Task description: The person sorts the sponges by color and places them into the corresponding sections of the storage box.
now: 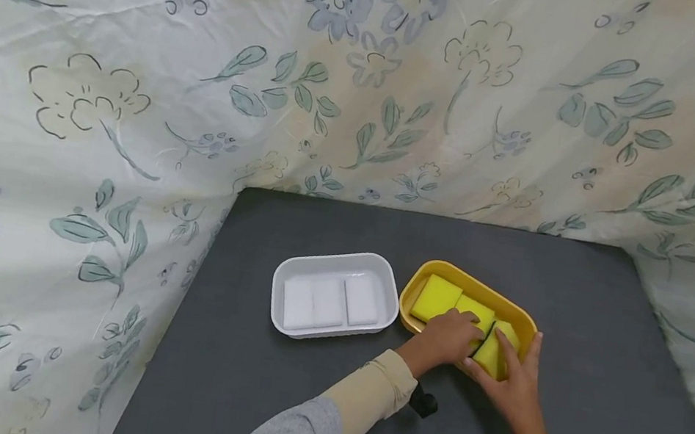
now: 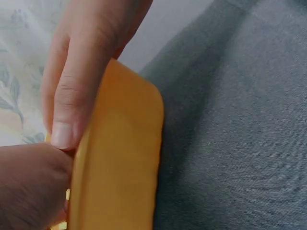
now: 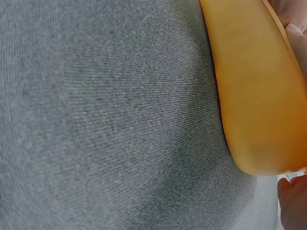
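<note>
A yellow tray point(image 1: 517, 309) holds three yellow sponges in a row. The left sponge point(image 1: 437, 298) lies flat, and the middle sponge point(image 1: 474, 309) is partly covered by my left hand point(image 1: 454, 334). Its bent fingers reach over the rim, against the middle sponge and the edge of the right sponge point(image 1: 495, 350); their tips are partly hidden. That right sponge has a dark edge on its left side and looks tilted. My right hand point(image 1: 513, 389) grips it between thumb and fingers, at the tray's right end. In the left wrist view, the right thumb point(image 2: 72, 100) crosses the rim.
To the left of the yellow tray stands a white tray point(image 1: 280, 278) with three white blocks point(image 1: 329, 302) side by side. Both trays rest on a dark grey tabletop point(image 1: 218, 377). Flower-patterned cloth point(image 1: 359, 137) rises behind and along the sides.
</note>
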`<state>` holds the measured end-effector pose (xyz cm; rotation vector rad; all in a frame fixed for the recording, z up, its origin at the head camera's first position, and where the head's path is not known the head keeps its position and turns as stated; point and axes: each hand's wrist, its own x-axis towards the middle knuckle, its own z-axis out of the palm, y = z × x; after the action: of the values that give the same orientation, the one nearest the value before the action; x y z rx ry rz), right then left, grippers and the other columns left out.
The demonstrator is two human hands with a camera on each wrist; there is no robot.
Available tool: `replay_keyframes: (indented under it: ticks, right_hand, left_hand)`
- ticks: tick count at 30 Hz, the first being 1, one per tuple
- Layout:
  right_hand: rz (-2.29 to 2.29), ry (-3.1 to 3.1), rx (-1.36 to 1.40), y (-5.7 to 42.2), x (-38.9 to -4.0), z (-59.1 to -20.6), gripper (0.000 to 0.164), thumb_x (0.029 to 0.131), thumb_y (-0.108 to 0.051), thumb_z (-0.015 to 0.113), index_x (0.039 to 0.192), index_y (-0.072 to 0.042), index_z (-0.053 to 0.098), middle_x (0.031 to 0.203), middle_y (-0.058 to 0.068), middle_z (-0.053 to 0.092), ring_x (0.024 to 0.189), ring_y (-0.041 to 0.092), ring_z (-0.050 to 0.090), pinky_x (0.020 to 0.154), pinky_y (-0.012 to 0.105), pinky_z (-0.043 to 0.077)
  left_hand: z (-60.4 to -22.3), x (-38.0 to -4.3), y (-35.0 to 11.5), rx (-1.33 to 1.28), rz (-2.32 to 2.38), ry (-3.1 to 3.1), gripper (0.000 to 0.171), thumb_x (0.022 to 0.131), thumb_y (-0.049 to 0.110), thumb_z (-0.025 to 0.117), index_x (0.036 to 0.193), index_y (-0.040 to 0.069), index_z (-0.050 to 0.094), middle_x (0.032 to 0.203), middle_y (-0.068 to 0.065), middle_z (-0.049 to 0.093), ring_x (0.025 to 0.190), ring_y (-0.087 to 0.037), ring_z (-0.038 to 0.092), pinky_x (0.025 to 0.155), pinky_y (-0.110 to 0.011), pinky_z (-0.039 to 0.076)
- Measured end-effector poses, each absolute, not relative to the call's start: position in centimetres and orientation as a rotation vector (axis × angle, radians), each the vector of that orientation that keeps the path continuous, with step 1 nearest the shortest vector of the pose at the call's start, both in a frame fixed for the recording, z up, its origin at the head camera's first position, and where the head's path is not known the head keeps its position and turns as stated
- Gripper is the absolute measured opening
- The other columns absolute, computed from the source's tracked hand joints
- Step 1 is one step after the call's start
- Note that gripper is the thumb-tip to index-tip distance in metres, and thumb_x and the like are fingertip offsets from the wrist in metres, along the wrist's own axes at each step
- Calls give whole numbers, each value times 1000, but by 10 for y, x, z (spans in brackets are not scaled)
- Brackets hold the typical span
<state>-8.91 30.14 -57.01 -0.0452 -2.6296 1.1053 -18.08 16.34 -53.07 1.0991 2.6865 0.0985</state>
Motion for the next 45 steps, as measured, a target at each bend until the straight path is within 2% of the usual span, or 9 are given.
replay_keyframes:
  ticks: [6, 9, 15, 18, 23, 29, 37, 41, 45]
  right_hand:
    - [1115, -2666, -64, 301, -86, -569, 78, 69, -30, 79, 136, -13, 42, 146, 8, -20, 130, 43, -10, 89, 70, 12]
    - [1124, -2671, -71, 299, -85, -570, 77, 70, -30, 78, 135, -13, 42, 146, 7, -21, 130, 43, -10, 89, 70, 12]
    - [1084, -2634, -26, 300, -86, -567, 76, 68, -27, 80, 133, -11, 46, 147, 13, -17, 130, 44, -8, 91, 69, 10]
    - [1074, -2633, -23, 302, -88, -566, 81, 67, -26, 80, 137, -14, 41, 147, 13, -17, 130, 45, -8, 91, 69, 9]
    - [1081, -2676, -72, 303, -89, -567, 91, 69, -31, 79, 143, -18, 28, 147, 9, -19, 130, 46, -6, 90, 69, 10]
    - [1106, -2698, -119, 302, -90, -566, 97, 70, -35, 77, 145, -11, 20, 146, 7, -21, 130, 44, -7, 89, 69, 14]
    - [1100, -2712, -126, 301, -90, -566, 94, 71, -37, 76, 142, -5, 25, 146, 8, -21, 130, 44, -8, 90, 69, 14]
    - [1093, -2705, -130, 300, -91, -567, 93, 70, -37, 77, 142, -5, 27, 146, 8, -20, 131, 42, -7, 90, 68, 15]
    - [1081, -2696, -128, 300, -90, -568, 93, 70, -36, 77, 141, -4, 28, 147, 8, -20, 131, 41, -7, 91, 68, 15]
  left_hand:
    - [-530, -178, 165, 1027, 21, 2668, 57, 80, 51, 60, 132, 46, 39, 134, 10, 35, 107, -14, 40, 85, -30, 40]
    - [-531, -176, 165, 1015, -32, 2682, 62, 75, 55, 63, 132, 47, 38, 133, 7, 34, 104, -16, 39, 83, -32, 41]
    - [-535, -174, 163, 993, -37, 2753, 44, 80, 55, 56, 123, 45, 50, 126, 7, 39, 97, -16, 40, 76, -32, 42]
    - [-537, -174, 163, 977, -12, 2801, 35, 85, 53, 50, 119, 42, 54, 124, 8, 41, 96, -16, 41, 75, -31, 42]
    - [-538, -174, 162, 939, 35, 2842, 34, 90, 47, 47, 123, 39, 49, 123, 7, 42, 95, -15, 43, 76, -31, 43]
    - [-541, -178, 160, 1061, 89, 2808, 31, 92, 42, 46, 122, 40, 53, 124, 10, 45, 101, -13, 43, 79, -29, 43]
    - [-537, -183, 157, 941, 158, 2705, 32, 80, 50, 60, 112, 46, 60, 115, 13, 43, 92, -12, 39, 71, -29, 40]
    - [-537, -183, 158, 909, 230, 2738, 27, 77, 51, 65, 101, 39, 64, 106, 10, 44, 87, -11, 39, 72, -27, 40]
    - [-541, -179, 155, 1002, 391, 2793, 15, 81, 38, 64, 94, 32, 63, 95, 9, 47, 80, -7, 42, 71, -20, 40]
